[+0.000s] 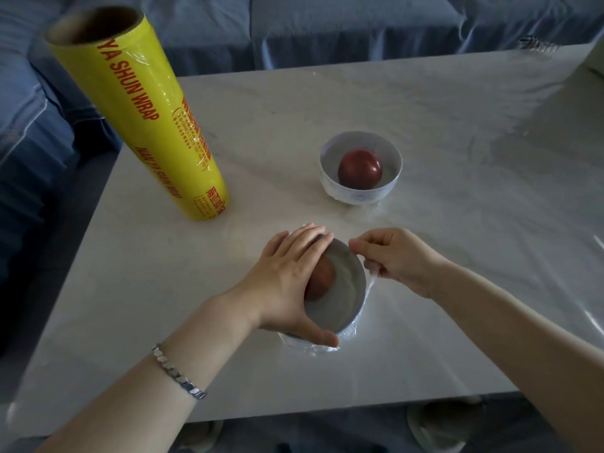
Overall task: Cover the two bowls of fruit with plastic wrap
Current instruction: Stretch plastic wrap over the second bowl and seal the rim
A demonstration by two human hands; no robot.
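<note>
Two white bowls stand on the table, each with a red fruit inside. The far bowl (360,188) also looks covered with film, with wrap bunched at its base. The near bowl (346,289) has clear plastic wrap (327,346) stretched over its top and gathered around its base. My left hand (287,282) lies over the near bowl's left side, thumb at the front rim. My right hand (395,256) pinches the wrap at the bowl's right rim. The near fruit (322,277) is half hidden under my left hand.
A tall yellow roll of plastic wrap (153,125) stands upright at the table's left. The pale marble table (457,142) has a blue sofa (294,31) behind it and to the left. The table's front edge lies close below my arms.
</note>
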